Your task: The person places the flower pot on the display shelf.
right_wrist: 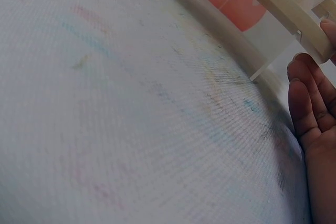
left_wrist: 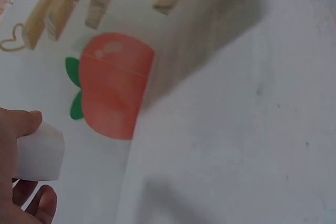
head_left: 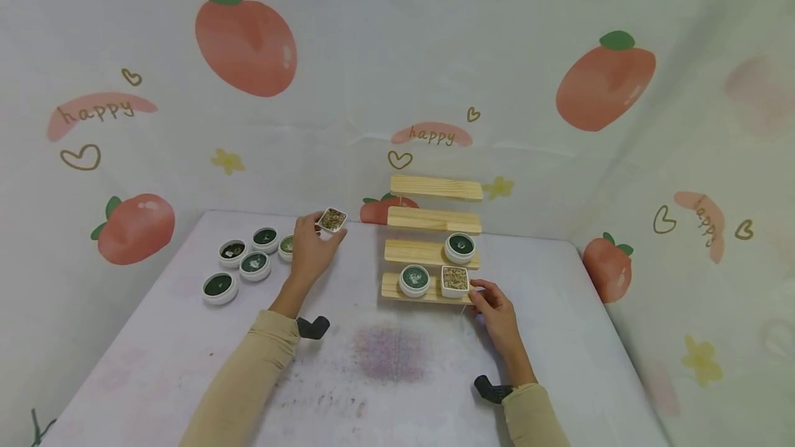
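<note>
My left hand holds a small square white pot filled with brown speckled bits, raised near the back of the table. In the left wrist view the pot shows its plain white side between thumb and fingers. At the right end of the tiered wooden rack's lowest board, my right hand grips the edge. The right wrist view has the thumb over the board end, fingers beneath. That board carries a round green-filled pot and a square speckled pot. Another round green pot sits one tier higher.
Several round white pots with dark or green contents, one of them nearest the front, stand on the left of the white table. A patterned cloth wall rises behind. The rack's upper boards bear nothing.
</note>
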`<state>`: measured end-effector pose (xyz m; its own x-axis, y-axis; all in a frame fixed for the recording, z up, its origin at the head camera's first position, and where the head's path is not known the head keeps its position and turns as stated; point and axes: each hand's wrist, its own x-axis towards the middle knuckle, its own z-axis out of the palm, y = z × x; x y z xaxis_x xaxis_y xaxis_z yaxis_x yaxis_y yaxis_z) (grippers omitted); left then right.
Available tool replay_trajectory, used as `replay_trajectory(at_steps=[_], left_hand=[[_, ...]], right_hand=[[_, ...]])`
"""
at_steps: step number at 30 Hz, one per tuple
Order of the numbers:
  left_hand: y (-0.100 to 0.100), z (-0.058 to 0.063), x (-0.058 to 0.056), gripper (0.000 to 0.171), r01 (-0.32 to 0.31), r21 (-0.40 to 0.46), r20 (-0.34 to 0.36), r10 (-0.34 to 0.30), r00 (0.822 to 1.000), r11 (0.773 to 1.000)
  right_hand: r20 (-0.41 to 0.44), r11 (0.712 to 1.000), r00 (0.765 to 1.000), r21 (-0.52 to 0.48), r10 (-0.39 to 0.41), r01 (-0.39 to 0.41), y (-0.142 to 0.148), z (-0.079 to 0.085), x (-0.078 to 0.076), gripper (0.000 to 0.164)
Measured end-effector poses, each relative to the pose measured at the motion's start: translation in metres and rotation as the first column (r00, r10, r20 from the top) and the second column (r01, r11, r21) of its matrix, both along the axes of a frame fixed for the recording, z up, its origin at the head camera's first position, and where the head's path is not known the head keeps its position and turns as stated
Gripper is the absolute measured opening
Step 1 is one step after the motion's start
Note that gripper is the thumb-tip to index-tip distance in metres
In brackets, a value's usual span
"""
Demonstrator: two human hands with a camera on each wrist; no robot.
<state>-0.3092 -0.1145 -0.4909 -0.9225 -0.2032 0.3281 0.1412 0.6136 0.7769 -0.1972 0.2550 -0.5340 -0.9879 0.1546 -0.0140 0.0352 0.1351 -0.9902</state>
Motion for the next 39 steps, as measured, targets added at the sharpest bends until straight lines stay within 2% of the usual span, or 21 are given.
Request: replay_trajectory(at_steps=[6,11,16,20,27,33,39], left_hand=[[0.011,0.023,0.006,0.063,0.055,0.087,-0.064,-0.049,0.997,0.995],[0.024,0.048,0.014,0.062,0.113,0.166,-0.121,-0.094,0.988,0.980],[0.039,0.071,0.026,0.068,0.196,0.291,-0.127,-0.165,0.978,0.937],[0.049,0.080,0.033,0.067,0.257,0.336,-0.118,-0.230,0.966,0.906],[0.066,0.082,0.036,0.057,0.382,0.295,-0.160,-0.349,0.923,0.876],[0.079,0.075,0.038,0.054,0.441,0.251,-0.100,-0.430,0.897,0.862],[0.093,0.065,0.041,0.057,0.452,0.289,-0.025,-0.465,0.885,0.844]], right_hand=[[0.004,1.000,1.000,-0.003,0.004,-0.004,0.000,0.001,0.001,0.034],[0.002,1.000,1.000,-0.001,0.004,-0.004,0.001,0.000,0.001,0.034],[0.002,1.000,1.000,0.001,0.003,-0.003,0.001,0.000,0.001,0.034],[0.004,1.000,1.000,0.007,0.002,-0.002,0.001,-0.001,0.001,0.034],[0.000,1.000,1.000,0.012,0.002,-0.002,0.001,0.000,0.001,0.034],[-0.007,1.000,1.000,0.003,0.007,-0.007,0.001,0.001,0.000,0.035],[-0.022,1.000,1.000,-0.014,0.009,-0.009,0.000,0.002,0.002,0.034]])
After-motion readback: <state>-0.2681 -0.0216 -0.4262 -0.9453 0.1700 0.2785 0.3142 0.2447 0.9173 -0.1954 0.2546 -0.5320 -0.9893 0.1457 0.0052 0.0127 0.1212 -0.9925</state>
